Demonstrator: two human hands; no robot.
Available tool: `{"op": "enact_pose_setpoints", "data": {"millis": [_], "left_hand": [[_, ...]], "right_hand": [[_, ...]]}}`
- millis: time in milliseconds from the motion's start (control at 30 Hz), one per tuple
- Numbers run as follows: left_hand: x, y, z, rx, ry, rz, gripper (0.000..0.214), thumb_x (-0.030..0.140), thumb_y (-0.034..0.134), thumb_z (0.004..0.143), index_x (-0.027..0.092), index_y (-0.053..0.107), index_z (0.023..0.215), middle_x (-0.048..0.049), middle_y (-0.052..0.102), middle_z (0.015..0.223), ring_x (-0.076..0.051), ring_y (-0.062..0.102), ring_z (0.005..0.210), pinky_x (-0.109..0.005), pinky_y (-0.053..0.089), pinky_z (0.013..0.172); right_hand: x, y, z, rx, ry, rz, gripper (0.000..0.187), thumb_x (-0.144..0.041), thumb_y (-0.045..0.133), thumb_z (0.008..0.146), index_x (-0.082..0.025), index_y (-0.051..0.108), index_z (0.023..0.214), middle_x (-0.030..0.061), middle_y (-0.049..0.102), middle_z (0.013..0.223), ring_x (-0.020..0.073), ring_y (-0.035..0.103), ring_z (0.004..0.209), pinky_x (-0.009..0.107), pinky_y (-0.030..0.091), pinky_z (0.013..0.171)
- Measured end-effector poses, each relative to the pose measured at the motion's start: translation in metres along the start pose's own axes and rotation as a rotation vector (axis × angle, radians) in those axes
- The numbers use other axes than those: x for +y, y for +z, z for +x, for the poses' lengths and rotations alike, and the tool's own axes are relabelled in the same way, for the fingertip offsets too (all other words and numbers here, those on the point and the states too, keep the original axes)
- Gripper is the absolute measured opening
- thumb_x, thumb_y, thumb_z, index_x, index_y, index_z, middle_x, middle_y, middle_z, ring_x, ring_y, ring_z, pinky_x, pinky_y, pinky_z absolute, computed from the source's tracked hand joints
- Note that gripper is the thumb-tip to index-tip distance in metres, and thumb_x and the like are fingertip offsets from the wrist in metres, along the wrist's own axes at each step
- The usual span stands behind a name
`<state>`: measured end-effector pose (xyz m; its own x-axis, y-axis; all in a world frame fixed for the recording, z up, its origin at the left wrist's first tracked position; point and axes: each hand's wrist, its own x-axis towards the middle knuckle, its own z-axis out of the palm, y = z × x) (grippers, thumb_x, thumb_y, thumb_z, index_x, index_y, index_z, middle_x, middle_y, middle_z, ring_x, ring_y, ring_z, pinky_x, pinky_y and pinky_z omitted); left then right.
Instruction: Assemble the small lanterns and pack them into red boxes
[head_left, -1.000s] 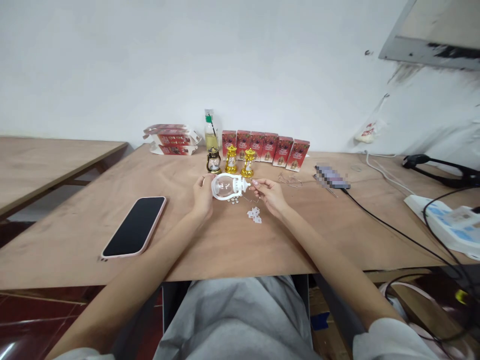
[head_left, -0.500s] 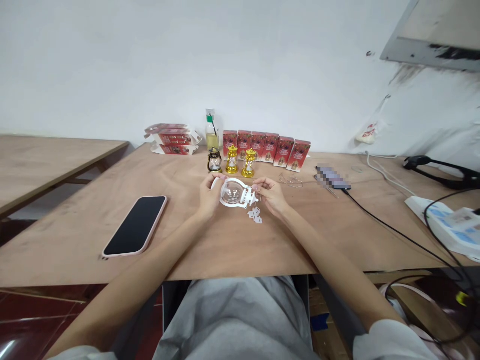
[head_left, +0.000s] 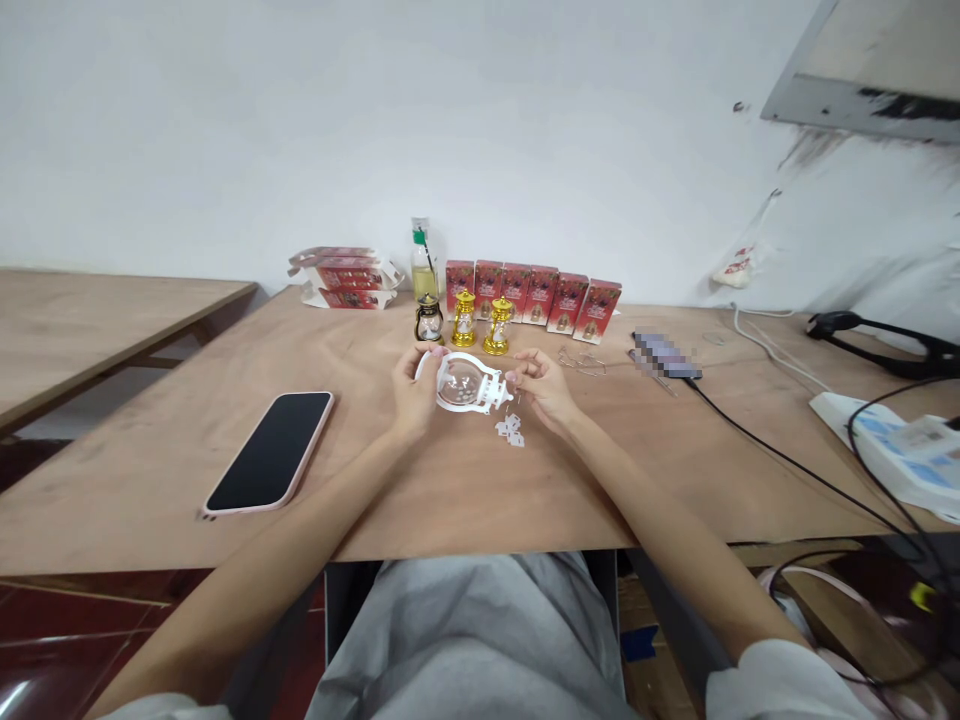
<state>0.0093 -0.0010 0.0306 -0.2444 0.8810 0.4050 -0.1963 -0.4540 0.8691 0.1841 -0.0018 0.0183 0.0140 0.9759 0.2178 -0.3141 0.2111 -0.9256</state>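
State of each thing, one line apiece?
White lantern: sideways, held in left hand
Right hand: at lantern's tip, grip unclear
Gold lanterns: upright
Bronze lantern: upright
Six red boxes: standing
Left red boxes: lying, flaps open
Bottle: upright, part-filled
Pink-cased phone: lying, screen dark
White pieces: loose, piled
Wall bag: hanging

You have a white lantern on its side above the tabletop, its base end held in your left grip. A curved white frame bows around a clear, rounded globe. Its tiered top narrows to a point, facing right and slightly toward you; whether your right grip touches that tip, you can't quite tell.
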Motion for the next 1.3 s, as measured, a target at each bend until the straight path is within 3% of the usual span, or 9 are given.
{"op": "enact_pose_setpoints", "data": {"millis": [367, 567, 733, 833, 1033, 1100, 1233, 1300], "left_hand": [[-0.003, 0.000, -0.001, -0.048, -0.035, -0.083, 0.025, 0.044, 0.061, 0.075, 0.020, 0.059, 0.072, 0.0005, 0.058, 0.071, -0.010, 0.048, 0.055, -0.020, 0.038, 0.051], [-0.007, 0.000, 0.006, 0.024, -0.210, -0.113, 0.028, 0.047, 0.059, 0.074, 0.019, 0.056, 0.075, 0.0012, 0.055, 0.064, -0.011, 0.050, 0.053, -0.020, 0.040, 0.045], [-0.009, 0.002, 0.007, 0.074, -0.297, -0.093, 0.023, 0.037, 0.065, 0.072, 0.017, 0.055, 0.076, 0.0021, 0.056, 0.070, -0.009, 0.052, 0.056, -0.018, 0.043, 0.048], [-0.007, 0.004, 0.003, 0.032, -0.309, -0.049, 0.025, 0.037, 0.068, 0.071, 0.018, 0.055, 0.080, 0.0026, 0.055, 0.072, -0.009, 0.052, 0.056, -0.018, 0.044, 0.046], [0.002, 0.006, -0.003, -0.151, -0.480, 0.001, 0.036, 0.030, 0.078, 0.064, 0.018, 0.054, 0.088, -0.0005, 0.059, 0.087, -0.011, 0.059, 0.068, -0.024, 0.054, 0.058], [0.003, 0.006, -0.005, -0.190, -0.539, -0.006, 0.040, 0.027, 0.081, 0.060, 0.017, 0.054, 0.088, -0.0012, 0.060, 0.087, -0.012, 0.061, 0.071, -0.026, 0.055, 0.063], [0.000, 0.006, -0.005, -0.206, -0.531, -0.089, 0.040, 0.024, 0.084, 0.055, 0.014, 0.058, 0.085, -0.0012, 0.063, 0.084, -0.010, 0.060, 0.068, -0.022, 0.051, 0.061], [-0.001, 0.006, -0.004, -0.177, -0.509, -0.177, 0.040, 0.023, 0.083, 0.055, 0.014, 0.059, 0.086, -0.0010, 0.064, 0.084, -0.010, 0.061, 0.069, -0.021, 0.051, 0.062]], "right_hand": [[0.003, -0.001, 0.001, -0.094, 0.059, -0.003, 0.048, -0.051, 0.081, 0.050, -0.021, 0.057, 0.079, -0.0071, 0.058, 0.060, 0.0084, 0.052, 0.054, 0.023, 0.045, 0.055], [0.008, -0.006, 0.003, -0.183, 0.184, -0.079, 0.046, -0.034, 0.086, 0.045, -0.019, 0.057, 0.078, -0.0067, 0.062, 0.057, 0.0074, 0.054, 0.048, 0.022, 0.045, 0.051], [0.004, -0.017, 0.013, 0.143, 0.136, -0.153, 0.040, -0.028, 0.084, 0.049, -0.017, 0.056, 0.076, -0.0058, 0.060, 0.054, 0.0057, 0.051, 0.044, 0.018, 0.041, 0.042], [0.001, -0.023, 0.017, 0.249, 0.084, -0.155, 0.041, -0.027, 0.084, 0.049, -0.018, 0.054, 0.075, -0.0061, 0.059, 0.052, 0.0059, 0.051, 0.043, 0.019, 0.042, 0.042], [-0.009, -0.020, 0.012, 0.384, -0.217, -0.285, 0.036, -0.036, 0.076, 0.061, -0.020, 0.049, 0.078, -0.0096, 0.053, 0.055, 0.0070, 0.051, 0.042, 0.021, 0.044, 0.044], [-0.012, -0.014, 0.005, 0.314, -0.348, -0.347, 0.032, -0.036, 0.074, 0.066, -0.022, 0.049, 0.080, -0.0080, 0.055, 0.059, 0.0082, 0.052, 0.047, 0.022, 0.046, 0.047], [-0.009, -0.002, -0.012, 0.031, -0.599, -0.528, 0.024, -0.034, 0.067, 0.077, -0.023, 0.052, 0.093, -0.0018, 0.062, 0.074, 0.0127, 0.061, 0.065, 0.029, 0.052, 0.064], [-0.005, 0.001, -0.016, 0.060, -0.705, -0.594, 0.023, -0.033, 0.063, 0.081, -0.023, 0.052, 0.098, 0.0020, 0.062, 0.085, 0.0148, 0.061, 0.077, 0.033, 0.052, 0.074]]}}
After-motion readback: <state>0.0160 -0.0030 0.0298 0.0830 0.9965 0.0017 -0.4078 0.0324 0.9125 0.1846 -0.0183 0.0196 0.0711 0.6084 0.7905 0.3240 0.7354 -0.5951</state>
